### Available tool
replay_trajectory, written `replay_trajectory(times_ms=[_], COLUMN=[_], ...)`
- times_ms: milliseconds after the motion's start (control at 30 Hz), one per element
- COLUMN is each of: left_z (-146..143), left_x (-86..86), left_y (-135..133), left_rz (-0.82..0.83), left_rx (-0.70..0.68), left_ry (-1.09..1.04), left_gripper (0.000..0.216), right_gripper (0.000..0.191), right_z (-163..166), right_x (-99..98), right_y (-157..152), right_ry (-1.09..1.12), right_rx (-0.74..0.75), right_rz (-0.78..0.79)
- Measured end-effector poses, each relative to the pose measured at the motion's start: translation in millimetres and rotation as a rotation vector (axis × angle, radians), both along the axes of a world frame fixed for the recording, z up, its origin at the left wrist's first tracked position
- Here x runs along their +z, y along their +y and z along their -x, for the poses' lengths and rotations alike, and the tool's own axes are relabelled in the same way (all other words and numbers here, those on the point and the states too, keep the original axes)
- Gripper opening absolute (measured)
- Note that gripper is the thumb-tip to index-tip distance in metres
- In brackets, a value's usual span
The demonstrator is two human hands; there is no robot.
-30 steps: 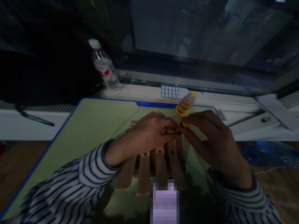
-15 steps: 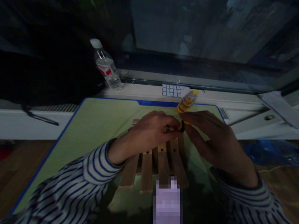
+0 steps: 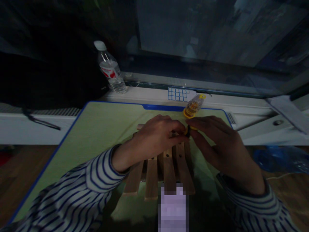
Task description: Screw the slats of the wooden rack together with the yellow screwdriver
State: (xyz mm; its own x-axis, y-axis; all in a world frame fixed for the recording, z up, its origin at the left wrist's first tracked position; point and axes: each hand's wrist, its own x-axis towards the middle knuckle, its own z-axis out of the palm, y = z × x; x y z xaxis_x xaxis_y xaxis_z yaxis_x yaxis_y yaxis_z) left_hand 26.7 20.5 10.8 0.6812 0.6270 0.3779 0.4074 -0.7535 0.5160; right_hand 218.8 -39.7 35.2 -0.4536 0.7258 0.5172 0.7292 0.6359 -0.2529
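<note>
Because the small yellow and black piece is held up over the far part of the wooden slats, between my two hands, I should work on it with patience. My left hand pinches one yellow end between thumb and forefinger, and the thumb and fingertips of my right hand close on the other side, where some yellow shows too; the dark part lies between them. How hard each hand presses, I cannot tell, nor whether this is one piece or two parts joined, since my fingers cover much of it. I judge that the step is a fine fingertip work, maybe a twist or a pull. To do it well, the left pinch should be the firm anchor, and the right should make only short movements, with both ends in one line so that nothing bends. The gaps between the slats could swallow a small part, so the grip must not open suddenly. Just beyond my right fingertips is the clear bottle with a yellow base; a sudden pull forward could knock it. As the light is dim, I should turn the piece slightly to see the dark part better.
</note>
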Motion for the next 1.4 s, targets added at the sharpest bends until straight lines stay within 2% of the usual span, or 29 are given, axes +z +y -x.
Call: replay_trajectory(times_ms=[733,1133,1400], left_z=[4.0,2.3,1.6], left_x=[5.4,4.4,3.9], left_y=[3.0,1.9,2.8], left_rz=[0.076,0.009,0.023], left_rx=[-0.129,-0.049,-0.072], left_ry=[0.092,0.045,0.039], left_gripper=[0.016,0.014,0.014], right_gripper=[0.019,0.018,0.034], right_z=[-0.2,0.9,-0.4], right_x=[-2.5,-3.6,4.9], right_y=[0.6,1.7,-1.2], right_ry=[-0.004,-0.014,0.035], right_rx=[-0.015,-0.038,0.023], right_rz=[-0.031,-0.035,0.029])
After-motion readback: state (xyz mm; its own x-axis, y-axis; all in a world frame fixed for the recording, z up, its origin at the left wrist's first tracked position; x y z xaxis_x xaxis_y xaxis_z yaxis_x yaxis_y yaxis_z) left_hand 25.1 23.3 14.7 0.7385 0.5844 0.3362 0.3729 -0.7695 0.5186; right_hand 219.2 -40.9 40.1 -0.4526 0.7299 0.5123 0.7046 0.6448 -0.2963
